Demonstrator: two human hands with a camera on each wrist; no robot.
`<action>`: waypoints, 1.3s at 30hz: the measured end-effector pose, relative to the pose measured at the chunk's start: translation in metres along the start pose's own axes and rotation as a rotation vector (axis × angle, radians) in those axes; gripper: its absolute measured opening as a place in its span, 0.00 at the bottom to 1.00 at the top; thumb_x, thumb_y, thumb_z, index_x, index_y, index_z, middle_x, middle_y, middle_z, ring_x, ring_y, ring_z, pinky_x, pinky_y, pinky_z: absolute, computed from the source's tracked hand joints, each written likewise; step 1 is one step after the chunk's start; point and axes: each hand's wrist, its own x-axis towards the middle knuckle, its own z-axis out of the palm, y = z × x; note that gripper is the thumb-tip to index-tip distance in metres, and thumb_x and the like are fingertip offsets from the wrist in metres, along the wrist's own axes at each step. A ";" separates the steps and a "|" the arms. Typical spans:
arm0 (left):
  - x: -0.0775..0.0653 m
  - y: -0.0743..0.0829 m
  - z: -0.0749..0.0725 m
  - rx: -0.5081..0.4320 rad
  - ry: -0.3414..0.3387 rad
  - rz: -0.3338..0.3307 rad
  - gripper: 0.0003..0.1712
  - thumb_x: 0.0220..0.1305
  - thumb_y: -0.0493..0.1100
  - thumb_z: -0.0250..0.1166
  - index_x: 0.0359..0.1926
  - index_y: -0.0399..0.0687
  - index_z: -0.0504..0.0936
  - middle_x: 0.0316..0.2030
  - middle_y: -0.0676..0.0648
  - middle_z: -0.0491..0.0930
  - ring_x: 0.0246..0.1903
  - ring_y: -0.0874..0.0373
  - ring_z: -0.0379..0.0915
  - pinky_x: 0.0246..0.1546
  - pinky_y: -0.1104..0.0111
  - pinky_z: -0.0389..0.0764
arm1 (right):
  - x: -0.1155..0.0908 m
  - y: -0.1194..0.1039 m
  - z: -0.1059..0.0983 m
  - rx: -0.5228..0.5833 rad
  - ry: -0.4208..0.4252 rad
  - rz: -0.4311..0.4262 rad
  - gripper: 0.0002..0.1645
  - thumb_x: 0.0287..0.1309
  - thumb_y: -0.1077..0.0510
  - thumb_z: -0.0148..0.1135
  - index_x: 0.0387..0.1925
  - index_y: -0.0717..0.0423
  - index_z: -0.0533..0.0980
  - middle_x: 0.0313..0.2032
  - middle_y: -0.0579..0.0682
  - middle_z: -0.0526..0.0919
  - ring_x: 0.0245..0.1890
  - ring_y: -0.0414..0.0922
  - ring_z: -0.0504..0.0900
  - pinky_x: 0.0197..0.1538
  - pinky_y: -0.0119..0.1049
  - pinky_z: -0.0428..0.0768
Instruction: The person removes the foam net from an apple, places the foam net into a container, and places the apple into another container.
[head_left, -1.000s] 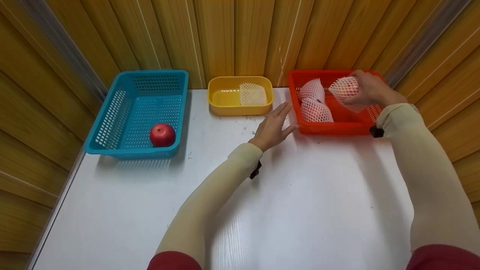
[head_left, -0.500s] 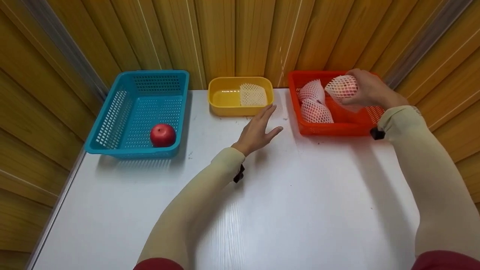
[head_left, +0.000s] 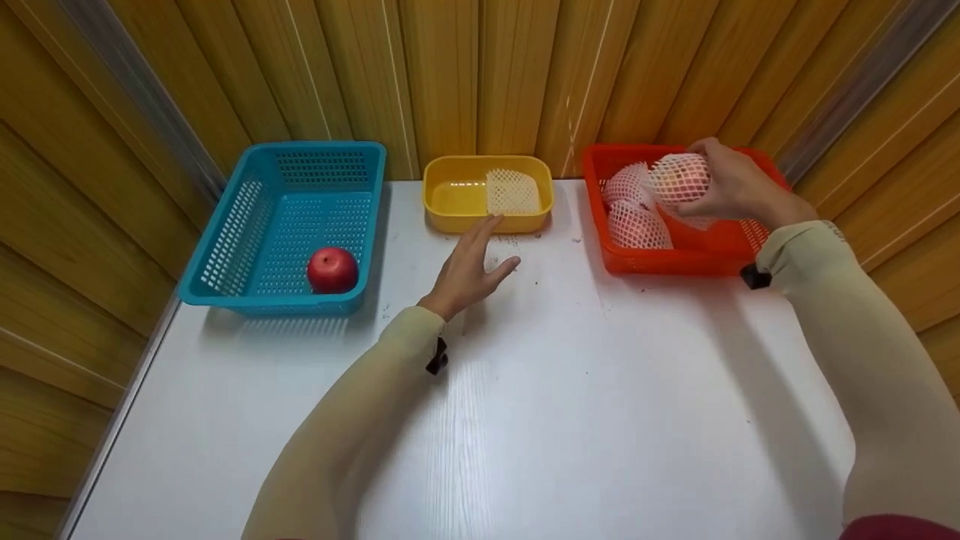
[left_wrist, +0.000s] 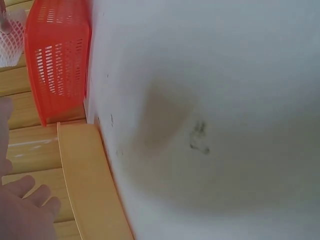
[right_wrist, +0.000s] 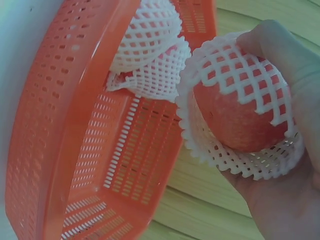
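An apple in a white foam net [head_left: 681,178] is gripped by my right hand [head_left: 739,184], above the red basket [head_left: 675,262]. In the right wrist view the red apple [right_wrist: 240,120] shows through the open end of its net, with fingers and thumb curled round it. Two more netted fruits [head_left: 637,225] lie in the left part of that basket. My left hand [head_left: 466,274] hovers over the table with fingers straight and thumb spread, holding nothing. Just beyond its fingertips stands the yellow box [head_left: 454,196], with an off-white foam net [head_left: 513,192] inside.
On the left, a blue basket [head_left: 262,300] bears a bare red apple [head_left: 332,270] in its near right corner. All three containers stand along the wooden wall [head_left: 442,75] at the back of the white table [head_left: 570,420].
My left hand has moved leftward, away from the red basket to in front of the yellow box. My right hand has brought the netted apple slightly left.
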 end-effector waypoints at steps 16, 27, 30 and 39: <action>-0.022 -0.029 -0.016 -0.040 0.076 -0.036 0.46 0.69 0.57 0.68 0.79 0.48 0.59 0.77 0.47 0.61 0.75 0.51 0.56 0.75 0.56 0.59 | 0.011 -0.027 0.020 0.017 -0.043 -0.062 0.58 0.53 0.49 0.79 0.76 0.56 0.55 0.65 0.62 0.69 0.61 0.63 0.68 0.60 0.67 0.76; -0.032 -0.042 -0.026 -0.033 0.090 -0.089 0.47 0.69 0.57 0.68 0.80 0.47 0.57 0.78 0.45 0.59 0.76 0.50 0.54 0.76 0.55 0.57 | 0.021 -0.047 0.032 0.024 -0.054 -0.111 0.57 0.51 0.46 0.80 0.75 0.53 0.57 0.65 0.59 0.70 0.62 0.60 0.68 0.61 0.66 0.75; -0.033 -0.044 -0.029 -0.049 0.086 -0.123 0.48 0.69 0.58 0.68 0.80 0.50 0.56 0.78 0.48 0.58 0.77 0.51 0.53 0.76 0.55 0.56 | 0.025 -0.052 0.037 0.025 -0.055 -0.116 0.58 0.49 0.45 0.81 0.75 0.51 0.58 0.65 0.56 0.71 0.62 0.58 0.69 0.61 0.64 0.76; -0.039 -0.052 -0.036 -0.072 0.077 -0.201 0.50 0.67 0.63 0.67 0.81 0.56 0.54 0.79 0.51 0.56 0.78 0.53 0.51 0.76 0.54 0.57 | 0.035 -0.072 0.050 0.008 -0.074 -0.148 0.58 0.48 0.47 0.82 0.75 0.49 0.58 0.65 0.55 0.71 0.62 0.57 0.68 0.62 0.63 0.76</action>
